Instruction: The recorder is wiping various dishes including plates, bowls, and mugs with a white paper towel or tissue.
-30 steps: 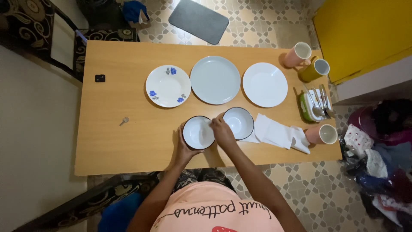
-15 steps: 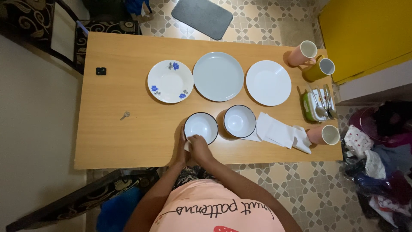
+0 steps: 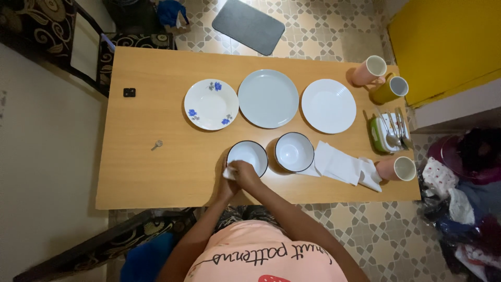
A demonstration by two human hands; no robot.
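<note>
- The worktop (image 3: 146,172) is a long wooden one and it carries all the dishes; a patterned chair (image 3: 78,31) stands at its far left corner and a grey mat (image 3: 249,25) lies on the tiled floor beyond its far edge.
- A grey plate (image 3: 268,98) lies in the middle of the far row, directly behind the rimmed bowl; a white plate (image 3: 329,105) is to the right of it and a flowered plate (image 3: 211,104) to the left of it.
- White napkins (image 3: 342,164) lie spread to the right of the second bowl, and their edge goes under it.
- The rimmed bowl (image 3: 249,155), white with a dark rim, stands near the front edge of the worktop; a second bowl (image 3: 295,151) of the same kind stands just beside it on the right.
- Three mugs: a pink one (image 3: 369,70) and a yellow one (image 3: 390,89) far right of the white plate, another pink mug (image 3: 397,168) at the end of the napkins.
- A green tray (image 3: 385,133) with cutlery stands between the mugs; the single pieces are hard to make out.
- The right hand (image 3: 245,172) is clenched on a small white cloth (image 3: 228,173) at the near rim of the rimmed bowl.
- The left hand (image 3: 225,187) is mostly hidden under the right one; I cannot tell its grip.
- A small key (image 3: 156,144) and a black square object (image 3: 129,92) lie well left of the flowered plate.
</note>
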